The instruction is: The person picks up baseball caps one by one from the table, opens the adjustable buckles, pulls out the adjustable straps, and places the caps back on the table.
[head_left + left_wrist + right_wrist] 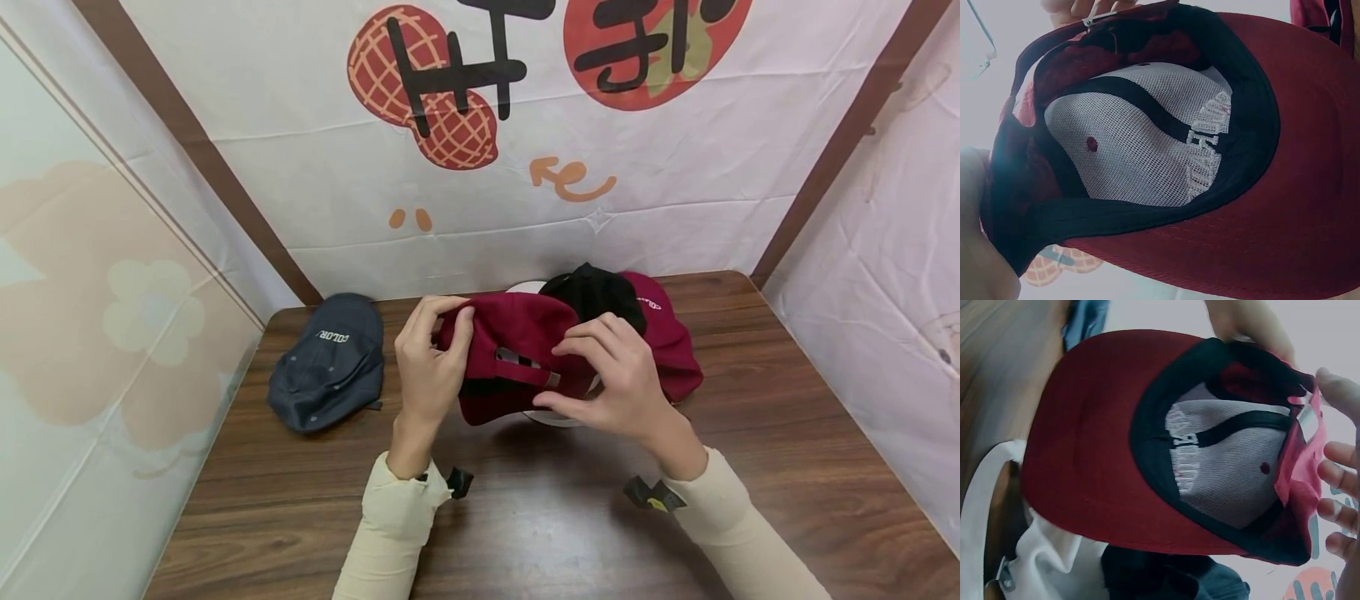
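Observation:
A dark red baseball cap [517,321] is held up above the table, its back strap and metal buckle toward me. My left hand [431,358] grips its left edge, thumb on the near side. Beside the buckle, my right hand [618,379] has its fingers loosely bent and thumb spread apart, pinching nothing. In the right wrist view the right fingertips [1335,512] lie close by the strap; whether they touch it I cannot tell. Both wrist views show the cap's inside: white mesh lining [1129,137], black sweatband and the back of the embroidered lettering.
On the left of the wooden table [540,533] lies a dark blue-grey cap [322,375] with white lettering. Behind the held cap are a black cap [600,296], another dark red cap [667,325] and a white cap [1060,550], partly hidden. A printed curtain [315,192] hangs behind.

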Available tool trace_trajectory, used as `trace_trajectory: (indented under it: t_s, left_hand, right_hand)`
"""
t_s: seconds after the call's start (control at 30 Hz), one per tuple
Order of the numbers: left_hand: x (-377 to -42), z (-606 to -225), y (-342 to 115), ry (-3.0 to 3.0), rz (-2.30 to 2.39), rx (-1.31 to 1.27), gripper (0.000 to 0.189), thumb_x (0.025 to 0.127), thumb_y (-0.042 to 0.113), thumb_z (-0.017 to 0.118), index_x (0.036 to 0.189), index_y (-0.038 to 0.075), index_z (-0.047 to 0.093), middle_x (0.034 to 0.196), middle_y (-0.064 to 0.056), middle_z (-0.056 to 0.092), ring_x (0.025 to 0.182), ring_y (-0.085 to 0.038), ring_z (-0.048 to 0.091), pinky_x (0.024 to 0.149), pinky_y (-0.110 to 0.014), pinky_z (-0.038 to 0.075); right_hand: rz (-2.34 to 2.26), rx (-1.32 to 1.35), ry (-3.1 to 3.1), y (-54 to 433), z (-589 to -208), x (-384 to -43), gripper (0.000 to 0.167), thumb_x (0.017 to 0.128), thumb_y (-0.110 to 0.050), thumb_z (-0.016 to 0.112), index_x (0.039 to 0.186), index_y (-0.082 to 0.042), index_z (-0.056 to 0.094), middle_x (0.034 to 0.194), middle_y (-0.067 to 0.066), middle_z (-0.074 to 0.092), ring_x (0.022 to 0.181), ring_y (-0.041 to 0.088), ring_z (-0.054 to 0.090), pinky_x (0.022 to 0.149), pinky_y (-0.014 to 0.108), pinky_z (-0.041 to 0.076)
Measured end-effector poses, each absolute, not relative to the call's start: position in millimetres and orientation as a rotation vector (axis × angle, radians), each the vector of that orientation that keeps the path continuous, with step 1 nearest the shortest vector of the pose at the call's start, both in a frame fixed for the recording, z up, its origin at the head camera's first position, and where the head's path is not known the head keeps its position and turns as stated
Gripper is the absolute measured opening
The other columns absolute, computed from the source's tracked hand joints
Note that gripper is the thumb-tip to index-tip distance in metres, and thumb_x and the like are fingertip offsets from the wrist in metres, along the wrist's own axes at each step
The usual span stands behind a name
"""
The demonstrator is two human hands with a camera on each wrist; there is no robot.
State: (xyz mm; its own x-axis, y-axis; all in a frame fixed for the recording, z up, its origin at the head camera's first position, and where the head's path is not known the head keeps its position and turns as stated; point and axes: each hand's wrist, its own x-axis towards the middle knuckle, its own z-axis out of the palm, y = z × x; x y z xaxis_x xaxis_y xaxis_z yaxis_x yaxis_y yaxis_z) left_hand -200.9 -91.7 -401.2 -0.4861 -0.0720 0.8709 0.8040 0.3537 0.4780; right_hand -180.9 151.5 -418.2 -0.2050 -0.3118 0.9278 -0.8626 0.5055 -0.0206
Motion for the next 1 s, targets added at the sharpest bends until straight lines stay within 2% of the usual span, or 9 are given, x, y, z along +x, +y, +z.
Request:
trace_trajectory:
  t_s: [0.17, 0.37, 0.5, 0.63, 0.73, 0.83, 1.0]
  left_hand:
    - [-202.2, -402.1, -92.5, -1.739, -1.275, -0.647, 0.010, 0.100, 0.005, 0.073, 0.108, 0.002, 0.076, 0.100, -0.013, 0.075, 0.084, -0.019, 0.068, 0.068, -0.022, 0.054]
    - [-200.7, -402.4, -93.5, -1.781, -1.297, -0.631, 0.010, 0.100, 0.006, 0.073, 0.108, 0.000, 0.075, 0.099, -0.014, 0.074, 0.086, -0.017, 0.068, 0.069, -0.015, 0.053]
    - [-201.0, -403.4, -94.3, -1.831, -1.298, -0.626, 0.010, 0.100, 0.006, 0.072, 0.109, 0.002, 0.075, 0.099, -0.013, 0.074, 0.086, -0.017, 0.066, 0.071, -0.021, 0.053]
    - [-201.7, -404.9, -95.6, -1.881, -1.270, -0.643, 0.012, 0.102, 0.010, 0.072, 0.110, 0.002, 0.075, 0.101, -0.013, 0.074, 0.081, -0.019, 0.064, 0.070, -0.028, 0.052]
    - [-202.1, -405.5, -96.4, -1.901, -1.263, -0.655, 0.013, 0.102, 0.012, 0.071, 0.110, 0.002, 0.075, 0.102, -0.012, 0.075, 0.079, -0.020, 0.064, 0.068, -0.028, 0.051]
    - [-202.3, -405.1, -97.3, -1.917, -1.274, -0.654, 0.013, 0.103, 0.012, 0.071, 0.110, 0.003, 0.075, 0.100, -0.011, 0.075, 0.076, -0.020, 0.063, 0.066, -0.023, 0.050]
    - [-201.3, -403.0, -98.9, -1.933, -1.290, -0.641, 0.012, 0.103, 0.013, 0.070, 0.109, 0.004, 0.076, 0.097, -0.011, 0.074, 0.072, -0.018, 0.063, 0.063, -0.017, 0.049]
  right_hand:
    - [0.503, 0.963, -1.849, 151.9, -427.7, -184.2, 0.051, 0.077, -0.047, 0.092, 0.104, -0.008, 0.074, 0.105, 0.009, 0.073, 0.090, 0.026, 0.062, 0.073, 0.038, 0.044]
    - [0.430, 0.926, -1.860, 152.5, -433.4, -186.5, 0.029, 0.082, -0.025, 0.080, 0.103, -0.007, 0.075, 0.103, 0.010, 0.074, 0.088, 0.027, 0.062, 0.073, 0.040, 0.047]
    - [0.498, 0.948, -1.795, 152.1, -432.7, -186.6, 0.018, 0.084, -0.020, 0.075, 0.095, -0.006, 0.076, 0.096, 0.008, 0.075, 0.083, 0.026, 0.062, 0.071, 0.039, 0.046]
    - [0.624, 0.971, -1.746, 151.4, -430.1, -185.5, 0.012, 0.084, -0.013, 0.074, 0.093, -0.005, 0.076, 0.091, 0.008, 0.075, 0.080, 0.024, 0.062, 0.070, 0.037, 0.050]
    - [0.742, 0.970, -1.732, 151.4, -427.5, -183.5, 0.012, 0.082, -0.007, 0.076, 0.094, -0.004, 0.076, 0.091, 0.008, 0.075, 0.081, 0.023, 0.063, 0.070, 0.033, 0.051]
    - [0.845, 0.960, -1.714, 151.5, -424.0, -181.2, 0.015, 0.080, -0.001, 0.077, 0.094, -0.003, 0.076, 0.091, 0.009, 0.075, 0.081, 0.022, 0.062, 0.067, 0.029, 0.049]
    - [0.961, 0.949, -1.652, 150.5, -415.7, -178.4, 0.014, 0.080, 0.002, 0.076, 0.094, 0.000, 0.077, 0.089, 0.013, 0.073, 0.080, 0.022, 0.061, 0.067, 0.025, 0.046]
